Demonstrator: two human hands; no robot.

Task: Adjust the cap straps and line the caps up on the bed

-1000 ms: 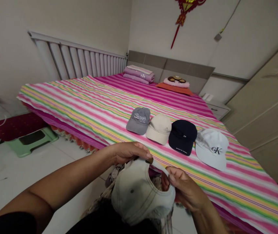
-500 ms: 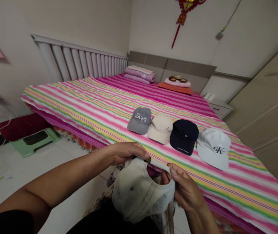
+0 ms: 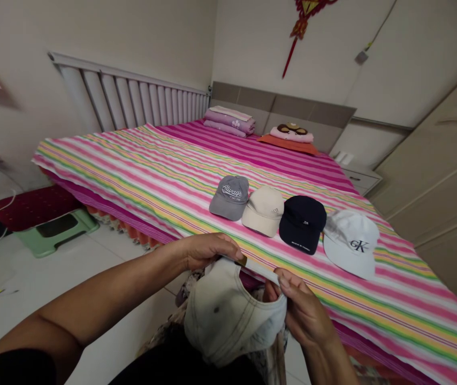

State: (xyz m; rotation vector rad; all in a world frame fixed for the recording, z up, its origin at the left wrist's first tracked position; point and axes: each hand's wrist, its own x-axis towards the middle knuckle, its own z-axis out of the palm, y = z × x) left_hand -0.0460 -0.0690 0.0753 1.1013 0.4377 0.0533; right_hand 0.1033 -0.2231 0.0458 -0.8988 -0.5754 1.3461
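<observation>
A pale, light-coloured baseball cap (image 3: 220, 307) hangs between my hands in front of my body, its back opening and strap facing up. My left hand (image 3: 210, 250) pinches the strap by its brass-coloured buckle. At the other end of the strap, my right hand (image 3: 303, 305) grips the cap's edge between thumb and fingers. Beyond them on the bed lies a row of caps: a grey cap (image 3: 230, 199) with white lettering, a beige cap (image 3: 263, 211), a navy cap (image 3: 303, 222) and a white cap (image 3: 351, 243) with dark letters. The held cap's brim is hidden.
The bed (image 3: 132, 176) has a striped cover. Folded purple bedding (image 3: 230, 123) and a pink pillow (image 3: 290, 136) lie by the headboard (image 3: 276, 107). A green stool (image 3: 54, 235) stands on the floor at left; a wardrobe (image 3: 445, 187) is at right.
Almost nothing differs. Both hands keep their hold on the cap's strap, and the view has shifted very slightly.
</observation>
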